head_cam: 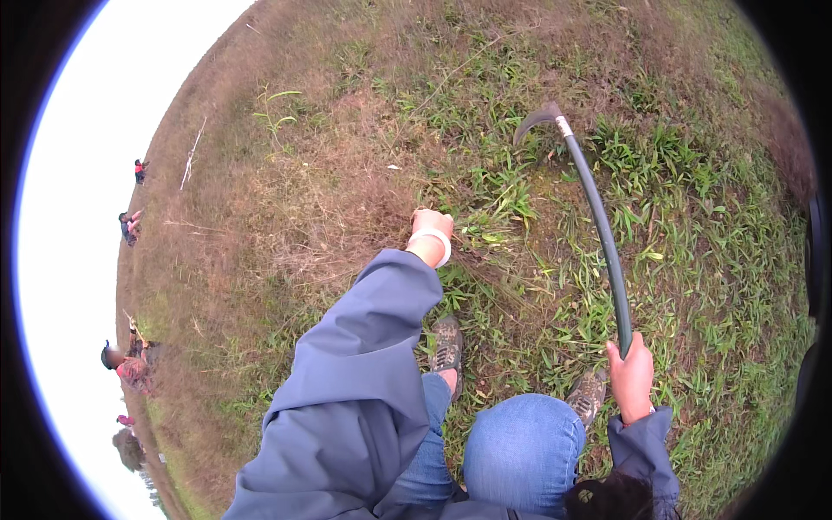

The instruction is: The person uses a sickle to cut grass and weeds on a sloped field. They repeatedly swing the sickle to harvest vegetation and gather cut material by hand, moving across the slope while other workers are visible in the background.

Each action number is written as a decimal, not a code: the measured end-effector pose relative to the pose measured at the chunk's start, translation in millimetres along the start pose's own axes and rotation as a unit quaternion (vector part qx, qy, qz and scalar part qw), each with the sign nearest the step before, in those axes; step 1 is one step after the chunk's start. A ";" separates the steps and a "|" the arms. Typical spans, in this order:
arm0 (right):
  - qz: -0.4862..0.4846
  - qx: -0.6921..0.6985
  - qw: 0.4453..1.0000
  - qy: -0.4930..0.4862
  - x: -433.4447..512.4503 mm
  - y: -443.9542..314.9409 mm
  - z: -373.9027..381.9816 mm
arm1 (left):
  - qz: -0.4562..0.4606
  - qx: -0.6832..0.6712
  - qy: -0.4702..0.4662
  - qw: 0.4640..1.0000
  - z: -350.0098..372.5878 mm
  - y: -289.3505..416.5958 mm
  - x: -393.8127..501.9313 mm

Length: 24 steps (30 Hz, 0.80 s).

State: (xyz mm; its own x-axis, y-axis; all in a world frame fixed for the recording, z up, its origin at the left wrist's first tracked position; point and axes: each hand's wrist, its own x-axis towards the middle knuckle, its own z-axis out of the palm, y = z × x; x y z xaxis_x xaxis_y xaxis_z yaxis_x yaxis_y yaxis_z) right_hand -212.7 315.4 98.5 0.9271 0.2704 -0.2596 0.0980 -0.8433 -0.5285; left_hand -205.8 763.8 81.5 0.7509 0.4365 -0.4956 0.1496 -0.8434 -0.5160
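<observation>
My left hand (432,224), with a white bangle at the wrist, is closed in a fist on dry grass (390,211); its fingertips are hidden, and thin brown stems spread out beside it. On the other side, my right hand (632,376) grips the lower end of the long, dark, curved handle of a sickle (604,237). The sickle's hooked metal blade (538,119) is at the far end, over low green grass and apart from my left hand.
Leafy green grass (656,153) grows around the blade. My camouflage-patterned shoes (448,351) and a bent jeans knee (523,448) are below. Several people are farther off at the left, one person (134,370) nearer than the others. A pale stick (192,155) lies in the brown grass.
</observation>
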 end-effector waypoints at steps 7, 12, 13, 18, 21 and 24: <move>-0.015 -0.071 0.995 0.070 138.2 -46.8 75.9 | 0.002 -0.015 0.044 0.999 11.9 19.3 27.6; 0.056 0.294 0.934 -0.194 161.8 -92.3 114.6 | 0.033 0.049 0.058 0.997 22.1 24.0 34.7; 0.074 0.358 0.897 -0.250 157.8 -96.4 116.9 | 0.033 0.048 0.087 0.994 23.6 23.6 34.3; -0.059 0.184 0.933 -0.305 108.2 -84.7 114.5 | 0.046 0.062 0.257 0.963 24.7 25.1 30.7; -0.066 0.119 0.943 -0.303 85.5 -69.4 111.1 | 0.064 0.039 0.270 0.960 19.6 26.7 33.0; -0.065 0.148 0.944 -0.289 79.3 -61.5 109.1 | 0.084 0.007 0.246 0.966 12.9 27.9 42.7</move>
State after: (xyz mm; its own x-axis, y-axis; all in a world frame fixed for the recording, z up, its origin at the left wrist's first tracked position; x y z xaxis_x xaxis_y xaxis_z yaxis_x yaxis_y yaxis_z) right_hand -184.7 439.4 22.2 0.5536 0.6427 -0.5296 0.0120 -0.6421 -0.7665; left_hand -177.9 762.9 36.9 0.9791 0.0893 -0.1829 -0.0069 -0.8836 -0.4682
